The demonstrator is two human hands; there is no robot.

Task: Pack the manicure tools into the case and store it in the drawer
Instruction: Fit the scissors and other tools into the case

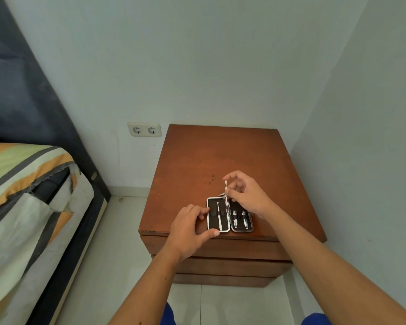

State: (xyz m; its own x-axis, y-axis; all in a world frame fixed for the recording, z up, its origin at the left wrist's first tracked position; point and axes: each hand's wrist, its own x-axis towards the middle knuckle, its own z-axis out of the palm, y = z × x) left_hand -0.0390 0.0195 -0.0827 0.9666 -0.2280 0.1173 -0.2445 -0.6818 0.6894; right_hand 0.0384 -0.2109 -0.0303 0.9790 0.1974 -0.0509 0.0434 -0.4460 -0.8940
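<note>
An open manicure case (213, 222) with a black lining and silver rim lies near the front edge of the wooden nightstand (197, 165). Its left half holds one thin metal tool (218, 214); its right half holds two clippers (240, 219). My left hand (189, 227) grips the case's left edge, thumb at its front corner. My right hand (246, 194) hovers over the case's far right side and pinches a slim metal tool (226, 189) held almost upright. Another small metal piece peeks out behind the case, mostly hidden.
The nightstand has stacked drawer fronts (220, 266) below its top, all shut. A bed with a striped cover (21, 195) stands to the left, across a strip of tiled floor. A double wall socket (144, 129) sits left of the nightstand. Walls close in behind and right.
</note>
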